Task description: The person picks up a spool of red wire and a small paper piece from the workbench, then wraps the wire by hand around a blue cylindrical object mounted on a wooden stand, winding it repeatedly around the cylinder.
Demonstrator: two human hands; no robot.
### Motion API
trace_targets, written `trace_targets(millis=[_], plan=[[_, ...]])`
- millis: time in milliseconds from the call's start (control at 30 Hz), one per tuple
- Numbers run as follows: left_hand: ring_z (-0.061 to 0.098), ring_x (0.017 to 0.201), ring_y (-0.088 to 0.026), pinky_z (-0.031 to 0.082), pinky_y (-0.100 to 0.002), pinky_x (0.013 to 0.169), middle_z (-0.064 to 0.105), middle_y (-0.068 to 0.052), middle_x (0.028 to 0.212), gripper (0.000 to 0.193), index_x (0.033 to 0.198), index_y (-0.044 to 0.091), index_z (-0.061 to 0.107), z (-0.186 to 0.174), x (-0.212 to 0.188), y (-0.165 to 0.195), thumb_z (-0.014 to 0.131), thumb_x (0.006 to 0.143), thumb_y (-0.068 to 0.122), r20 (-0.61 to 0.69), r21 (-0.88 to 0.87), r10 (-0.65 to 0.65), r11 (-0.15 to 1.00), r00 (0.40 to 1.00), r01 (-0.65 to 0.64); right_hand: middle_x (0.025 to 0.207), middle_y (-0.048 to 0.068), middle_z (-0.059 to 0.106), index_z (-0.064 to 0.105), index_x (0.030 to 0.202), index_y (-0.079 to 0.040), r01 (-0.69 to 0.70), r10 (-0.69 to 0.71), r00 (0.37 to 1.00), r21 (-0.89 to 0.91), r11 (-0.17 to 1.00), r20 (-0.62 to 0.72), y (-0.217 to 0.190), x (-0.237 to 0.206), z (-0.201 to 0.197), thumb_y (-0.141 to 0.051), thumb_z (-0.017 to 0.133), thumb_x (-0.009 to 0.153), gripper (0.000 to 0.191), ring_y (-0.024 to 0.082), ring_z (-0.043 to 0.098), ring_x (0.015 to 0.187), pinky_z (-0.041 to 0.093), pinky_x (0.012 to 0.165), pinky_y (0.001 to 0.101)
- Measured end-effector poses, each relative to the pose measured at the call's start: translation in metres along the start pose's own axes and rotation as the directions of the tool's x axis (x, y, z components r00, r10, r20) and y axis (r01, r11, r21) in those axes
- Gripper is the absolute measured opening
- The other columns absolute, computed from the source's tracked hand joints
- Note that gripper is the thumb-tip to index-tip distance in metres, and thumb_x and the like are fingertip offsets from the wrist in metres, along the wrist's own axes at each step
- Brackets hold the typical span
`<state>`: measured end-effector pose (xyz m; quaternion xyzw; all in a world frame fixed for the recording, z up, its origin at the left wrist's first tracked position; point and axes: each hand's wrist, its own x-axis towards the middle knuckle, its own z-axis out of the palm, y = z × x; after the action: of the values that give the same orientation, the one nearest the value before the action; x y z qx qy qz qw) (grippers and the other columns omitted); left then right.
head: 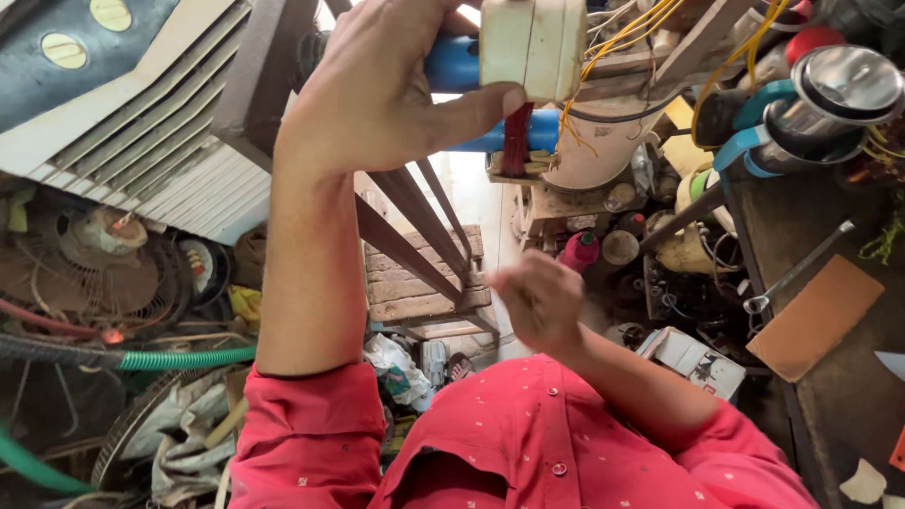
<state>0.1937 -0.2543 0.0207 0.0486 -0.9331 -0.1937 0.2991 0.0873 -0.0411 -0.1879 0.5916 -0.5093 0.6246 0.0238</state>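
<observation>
In the clasping left hand (377,85), a cream box (533,42); right hand (539,300) below, blurred, loosely curled, empty.

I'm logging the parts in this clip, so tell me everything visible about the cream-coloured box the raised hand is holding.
The cream box looks like a plastic housing with rounded corners and a vertical seam, slightly grimy. It is held up high, near the top of the view, its top cut off by the frame. The left hand grips it from the left, thumb pressed along its lower edge. A dark red bundle of wires hangs below it, and yellow wires run off its right side.
</observation>
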Motion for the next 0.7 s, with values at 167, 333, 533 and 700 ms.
trace_targets(millis=[167, 333, 533, 700], plan=[[0.075, 0.095, -0.019, 0.057, -0.032, 0.081, 0.072, -0.006, 0.112, 0.051, 0.134, 0.012, 0.053, -0.006, -0.003, 0.008, 0.083, 0.094, 0.021, -0.037, -0.131, 0.216, 0.967, 0.976, -0.219, 0.063, 0.002, 0.046, 0.071, 0.083, -0.008, 0.241, -0.205, 0.912, -0.059, 0.969, 0.354, -0.116, 0.092, -0.075, -0.009, 0.077, 0.089, 0.008, 0.014, 0.044, 0.051, 0.03, 0.047, 0.0338], [0.076, 0.091, -0.02, 0.057, -0.033, 0.08, 0.073, -0.004, 0.103, 0.049, 0.13, 0.014, 0.054, -0.017, 0.004, 0.008, 0.085, 0.092, 0.022, 0.04, -0.195, 0.151, 0.971, 0.988, -0.14, 0.069, 0.004, 0.052, 0.068, 0.085, -0.005, -0.225, 0.232, 0.971, -0.105, 0.969, 0.058, -0.042, 0.235, -0.079, -0.01, 0.071, 0.092, 0.009, 0.017, 0.05, 0.057, 0.036, 0.053, 0.0332], [0.077, 0.093, -0.023, 0.057, -0.036, 0.081, 0.074, -0.004, 0.101, 0.049, 0.128, 0.015, 0.054, -0.021, 0.007, -0.007, 0.084, 0.09, 0.02, -0.041, -0.19, 0.153, 0.969, 0.987, -0.158, 0.076, 0.007, 0.059, 0.065, 0.086, -0.003, -0.465, 0.468, 0.879, 0.059, 0.883, -0.085, 0.139, 0.126, 0.003, -0.011, 0.065, 0.095, 0.012, 0.019, 0.056, 0.065, 0.043, 0.06, 0.0325], [0.075, 0.091, -0.027, 0.054, -0.038, 0.079, 0.074, -0.005, 0.102, 0.051, 0.126, 0.014, 0.054, -0.026, 0.008, -0.015, 0.086, 0.087, 0.024, -0.087, -0.136, 0.123, 0.982, 0.989, -0.135, 0.082, 0.009, 0.065, 0.063, 0.087, -0.001, -0.391, 0.379, 0.896, 0.006, 0.92, 0.232, 0.022, 0.014, 0.019, -0.012, 0.06, 0.098, 0.016, 0.022, 0.062, 0.072, 0.049, 0.066, 0.0319]])
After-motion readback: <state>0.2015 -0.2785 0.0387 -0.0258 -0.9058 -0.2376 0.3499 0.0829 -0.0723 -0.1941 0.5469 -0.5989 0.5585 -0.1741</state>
